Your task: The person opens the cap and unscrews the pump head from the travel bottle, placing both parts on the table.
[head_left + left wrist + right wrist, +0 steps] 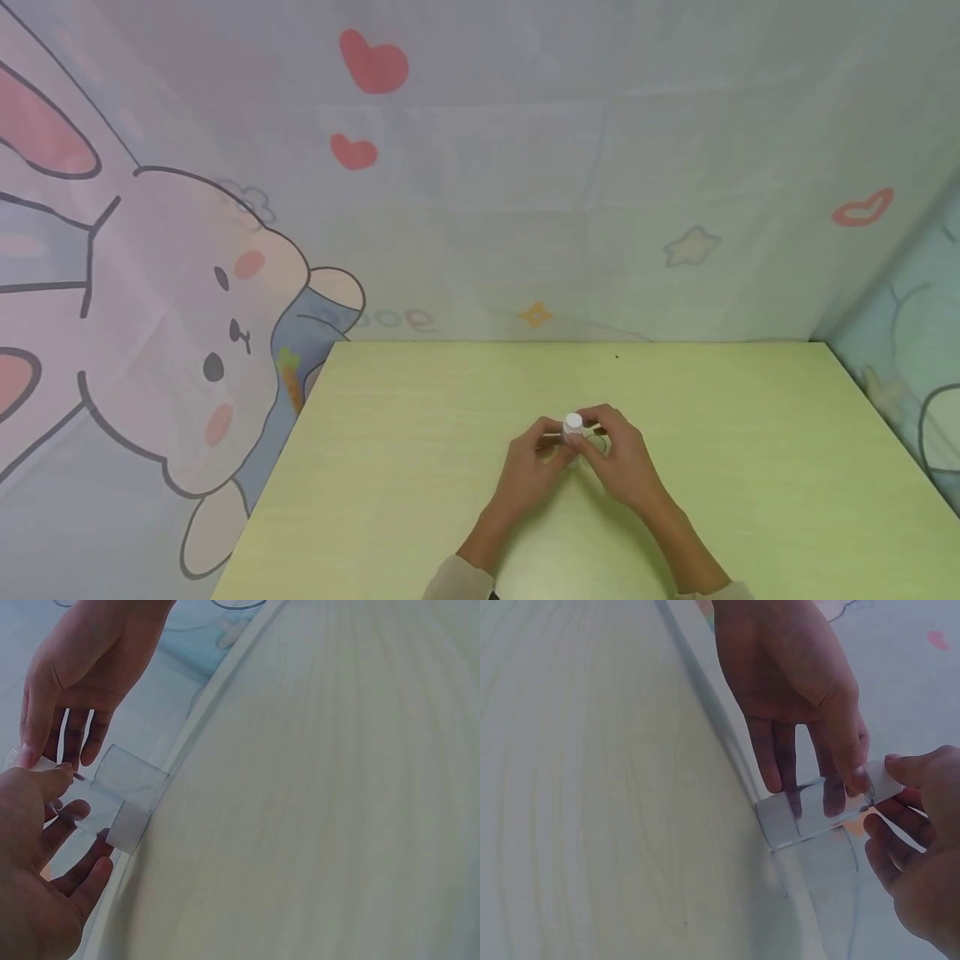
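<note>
A small clear bottle (815, 808) with a white cap (573, 420) stands upright on the table between both hands. Its lowest part looks white (129, 826); whether that is contents or a label I cannot tell. My left hand (528, 475) grips the bottle's body from the left, thumb near the neck. From the other side my right hand (626, 462) pinches the cap between thumb and finger, as the right wrist view shows. Close beside the bottle, on the right hand's side, stands a clear, see-through cup (132, 777), partly hidden by that hand in the head view.
The pale yellow-green table (405, 467) reaches back to a hanging cloth (480, 167) printed with hearts and a rabbit. A tiny dark speck (617, 357) lies near the table's far edge. More printed cloth (930, 333) hangs along the right side.
</note>
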The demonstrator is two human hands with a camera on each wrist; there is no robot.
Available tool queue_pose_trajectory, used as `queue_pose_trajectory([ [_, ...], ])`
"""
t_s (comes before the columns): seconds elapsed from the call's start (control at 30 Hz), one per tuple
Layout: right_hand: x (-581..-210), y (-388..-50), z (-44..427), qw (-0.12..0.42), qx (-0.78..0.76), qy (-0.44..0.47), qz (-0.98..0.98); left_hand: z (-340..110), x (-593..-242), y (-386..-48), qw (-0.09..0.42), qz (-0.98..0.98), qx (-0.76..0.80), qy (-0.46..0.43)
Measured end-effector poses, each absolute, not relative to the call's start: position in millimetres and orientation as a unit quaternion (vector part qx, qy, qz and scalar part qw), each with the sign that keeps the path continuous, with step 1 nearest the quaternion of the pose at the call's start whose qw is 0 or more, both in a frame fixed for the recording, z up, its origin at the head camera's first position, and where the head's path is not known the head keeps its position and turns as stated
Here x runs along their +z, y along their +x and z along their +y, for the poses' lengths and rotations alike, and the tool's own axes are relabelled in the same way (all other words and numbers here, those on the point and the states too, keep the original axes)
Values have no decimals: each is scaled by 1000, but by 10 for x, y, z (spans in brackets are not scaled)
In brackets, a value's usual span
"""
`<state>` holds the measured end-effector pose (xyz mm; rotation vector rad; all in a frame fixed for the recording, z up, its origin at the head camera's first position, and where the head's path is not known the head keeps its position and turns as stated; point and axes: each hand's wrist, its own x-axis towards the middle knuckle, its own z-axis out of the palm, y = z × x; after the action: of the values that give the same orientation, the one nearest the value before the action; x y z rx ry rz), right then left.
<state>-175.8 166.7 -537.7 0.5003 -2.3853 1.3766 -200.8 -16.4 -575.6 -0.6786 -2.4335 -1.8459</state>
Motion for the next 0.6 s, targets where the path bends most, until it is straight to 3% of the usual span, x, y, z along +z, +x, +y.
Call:
queue_pose_trajectory([
  [0.6,-5384,-1779,1682,177,479,184,-840,-160,-5769,-2022,17,-772,-595,-224],
])
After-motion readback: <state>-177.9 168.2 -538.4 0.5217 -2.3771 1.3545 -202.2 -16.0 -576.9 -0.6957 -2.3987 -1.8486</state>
